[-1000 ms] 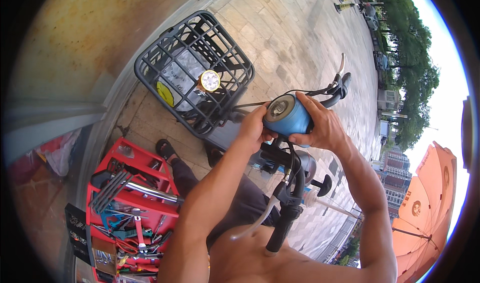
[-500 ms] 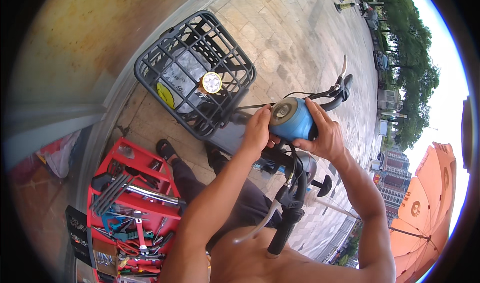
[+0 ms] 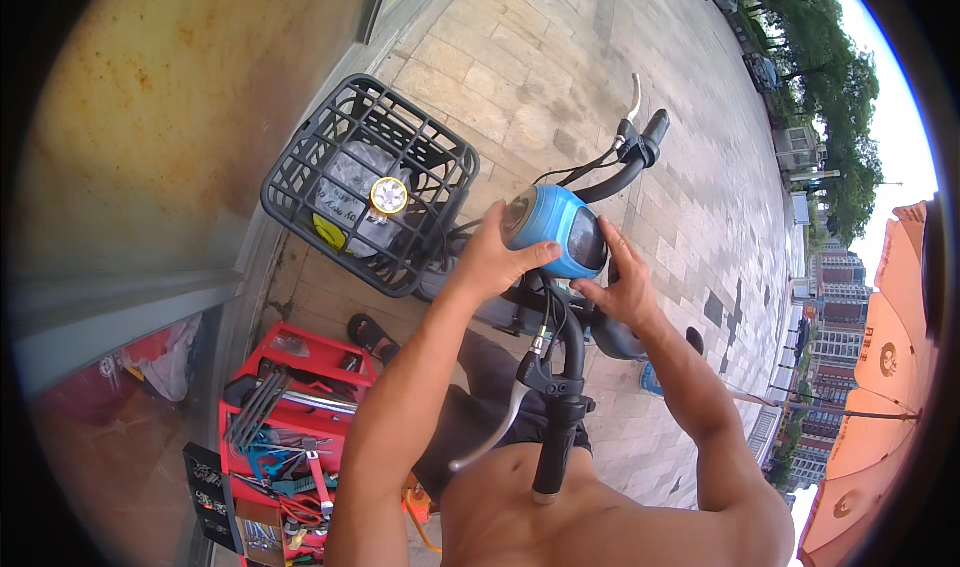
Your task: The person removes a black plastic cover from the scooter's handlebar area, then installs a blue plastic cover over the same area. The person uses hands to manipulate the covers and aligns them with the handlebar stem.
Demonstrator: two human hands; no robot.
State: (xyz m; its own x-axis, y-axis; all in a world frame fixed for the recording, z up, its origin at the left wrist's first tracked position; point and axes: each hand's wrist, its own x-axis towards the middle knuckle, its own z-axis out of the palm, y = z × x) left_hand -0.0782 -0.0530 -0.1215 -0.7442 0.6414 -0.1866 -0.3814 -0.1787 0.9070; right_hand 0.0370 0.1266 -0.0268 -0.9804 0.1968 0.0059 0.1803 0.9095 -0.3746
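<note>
Both hands hold a blue, rounded headlight housing [image 3: 553, 225] above the middle of a bike's handlebar. Its clear lamp lens lies toward the left, partly behind my fingers, and a dark glossy window faces right. My left hand [image 3: 490, 265] clasps the left side, with its thumb across the front. The fingertips and thumb of my right hand [image 3: 630, 282] press on the right side, by the dark window. Below the housing, black cables [image 3: 548, 312] run along the handlebar. A black handlebar grip [image 3: 560, 447] with a silver brake lever [image 3: 492, 432] points toward my belly.
A black basket [image 3: 425, 119] at left holds a clear plastic bag [image 3: 340, 192] and a yellow-rimmed round lamp [image 3: 388, 196]. Lower left is a red toolbox [image 3: 350, 372] with pliers and other tools. The far handlebar grip [image 3: 652, 137] extends beyond the housing; an orange umbrella [image 3: 880, 367] stands right.
The housing has been turned: its lens, earlier facing up toward me, now faces left, and the dark window has come into sight. My left thumb has moved onto the front. The view has shifted.
</note>
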